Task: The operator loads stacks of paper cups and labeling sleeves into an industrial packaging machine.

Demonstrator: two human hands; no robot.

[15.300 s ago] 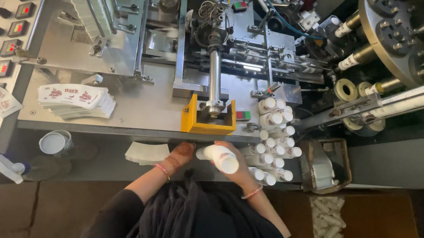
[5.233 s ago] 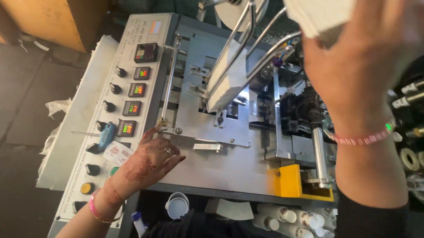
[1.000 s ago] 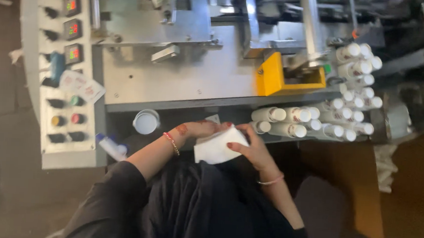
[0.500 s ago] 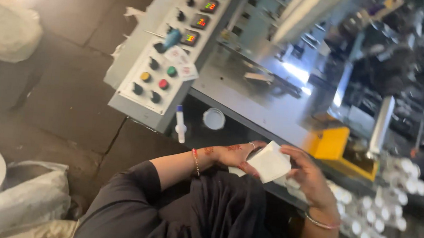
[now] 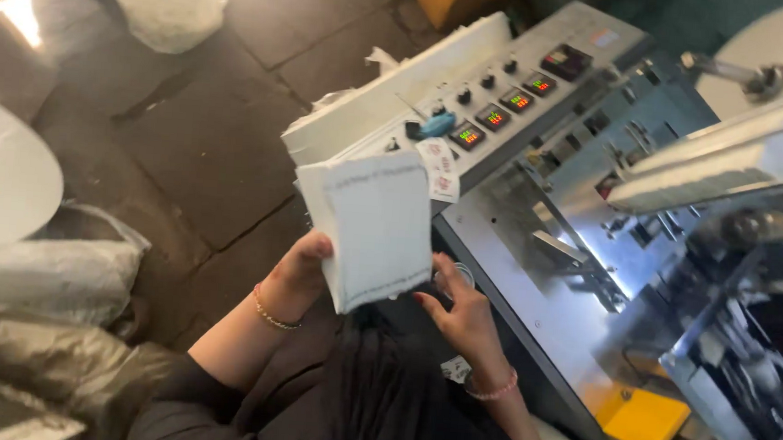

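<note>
The left hand (image 5: 300, 273) is gripping the white paper stack (image 5: 374, 228) at its lower left edge, long axis standing upright, while the half-open right hand (image 5: 459, 307) is steadying its lower right edge.

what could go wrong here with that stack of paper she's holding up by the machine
The left hand grips only the lower edge of the white stack of sheets, and the right hand just steadies it, so sheets could fan out and slip to the floor. The stack is raised near the control panel, so a corner might perhaps knock a knob.
</note>
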